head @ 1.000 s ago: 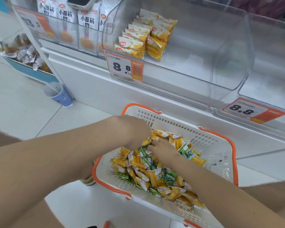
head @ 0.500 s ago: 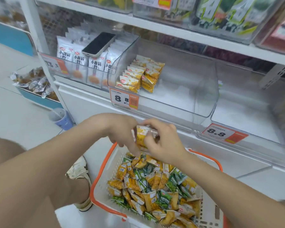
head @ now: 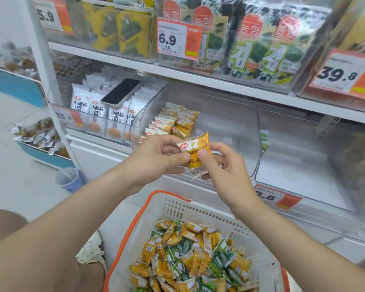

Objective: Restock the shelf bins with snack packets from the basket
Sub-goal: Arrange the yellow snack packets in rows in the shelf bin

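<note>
Right now you hold both forearms up over the basket (head: 177,205), converging. Your left hand (head: 156,157) pinches the yellow packet (head: 196,150) at its left edge; your right hand (head: 223,165) grips it w/ thumb in front, fingers behind. Pkt: glossy crinkly foil, white crimped ends, just in front of the clear bin (head: 230,123). Basket: white perforated plastic, orange rim.

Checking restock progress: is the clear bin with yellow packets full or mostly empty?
Mostly empty. The clear bin holds only two short rows of yellow packets at its left; the rest is bare.
</note>
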`<state>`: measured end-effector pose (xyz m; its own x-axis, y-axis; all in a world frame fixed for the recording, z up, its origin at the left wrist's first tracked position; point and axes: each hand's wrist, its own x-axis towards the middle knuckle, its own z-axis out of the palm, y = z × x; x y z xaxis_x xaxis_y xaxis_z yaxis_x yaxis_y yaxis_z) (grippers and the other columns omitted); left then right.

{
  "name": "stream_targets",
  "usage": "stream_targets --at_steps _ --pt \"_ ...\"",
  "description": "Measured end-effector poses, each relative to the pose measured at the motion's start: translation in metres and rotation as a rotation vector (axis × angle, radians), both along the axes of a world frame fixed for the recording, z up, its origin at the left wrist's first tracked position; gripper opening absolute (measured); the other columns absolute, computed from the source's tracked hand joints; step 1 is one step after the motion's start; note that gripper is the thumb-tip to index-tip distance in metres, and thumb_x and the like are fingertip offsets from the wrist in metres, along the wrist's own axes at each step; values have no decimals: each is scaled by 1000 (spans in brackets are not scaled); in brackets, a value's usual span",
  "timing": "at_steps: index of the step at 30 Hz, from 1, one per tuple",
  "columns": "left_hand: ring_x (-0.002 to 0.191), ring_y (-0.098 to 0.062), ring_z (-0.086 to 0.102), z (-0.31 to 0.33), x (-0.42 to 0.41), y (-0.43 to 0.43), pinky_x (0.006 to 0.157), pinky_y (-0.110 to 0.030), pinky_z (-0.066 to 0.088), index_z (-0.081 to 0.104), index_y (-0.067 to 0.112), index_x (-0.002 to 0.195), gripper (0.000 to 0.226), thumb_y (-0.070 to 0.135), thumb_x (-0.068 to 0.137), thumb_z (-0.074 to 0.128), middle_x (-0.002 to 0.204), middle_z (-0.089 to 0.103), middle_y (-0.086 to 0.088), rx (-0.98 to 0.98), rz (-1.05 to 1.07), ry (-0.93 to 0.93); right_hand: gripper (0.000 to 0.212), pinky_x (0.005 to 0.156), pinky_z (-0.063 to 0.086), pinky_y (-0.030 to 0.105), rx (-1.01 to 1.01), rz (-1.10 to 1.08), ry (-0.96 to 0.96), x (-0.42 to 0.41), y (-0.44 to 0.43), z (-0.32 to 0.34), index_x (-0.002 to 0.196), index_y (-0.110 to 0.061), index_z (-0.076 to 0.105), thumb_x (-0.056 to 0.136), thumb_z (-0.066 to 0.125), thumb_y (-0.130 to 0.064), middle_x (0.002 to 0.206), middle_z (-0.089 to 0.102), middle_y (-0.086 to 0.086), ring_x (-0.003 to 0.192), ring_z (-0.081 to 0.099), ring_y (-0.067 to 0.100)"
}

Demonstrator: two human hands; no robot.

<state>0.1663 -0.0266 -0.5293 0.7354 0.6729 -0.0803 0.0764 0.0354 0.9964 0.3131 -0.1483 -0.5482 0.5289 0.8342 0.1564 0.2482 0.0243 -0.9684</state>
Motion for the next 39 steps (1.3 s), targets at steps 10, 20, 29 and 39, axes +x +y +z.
stream_targets --at_steps 10,20,29,39 --pt "86 -27 75 -2 5 14 81 -37 63 70 14 108 18 15 92 78 93 76 -6 284 135 93 23 78 64 42 -6 122 -35 9 15 -1 125 -16 68 105 60 -22 102 80 1 97 75 23" --pt "112 -34 57 -13 -1 57 84 -41 45 65 21 120 28 29 96 53 118 62 -6 1398 -114 889 13 81 60 38 -329 -165 -282 46 96 -12 92 -21 70 83 79 -16 82 74 -7 83 72 14" --pt "111 -32 58 -7 2 70 78 -38 48 70 22 107 18 21 97 55 114 60 -8 1356 -283 856 39 70 64 50 -556 -253 -206 64 179 -40 70 -6 68 41 83 -28 81 75 17 82 75 32" --pt "99 -32 61 -14 4 80 80 -48 58 51 30 82 18 18 93 56 96 54 -3 1321 -295 792 84 64 65 43 -610 -302 -211 80 205 -40 103 -8 66 34 100 -38 97 71 10 82 74 30"
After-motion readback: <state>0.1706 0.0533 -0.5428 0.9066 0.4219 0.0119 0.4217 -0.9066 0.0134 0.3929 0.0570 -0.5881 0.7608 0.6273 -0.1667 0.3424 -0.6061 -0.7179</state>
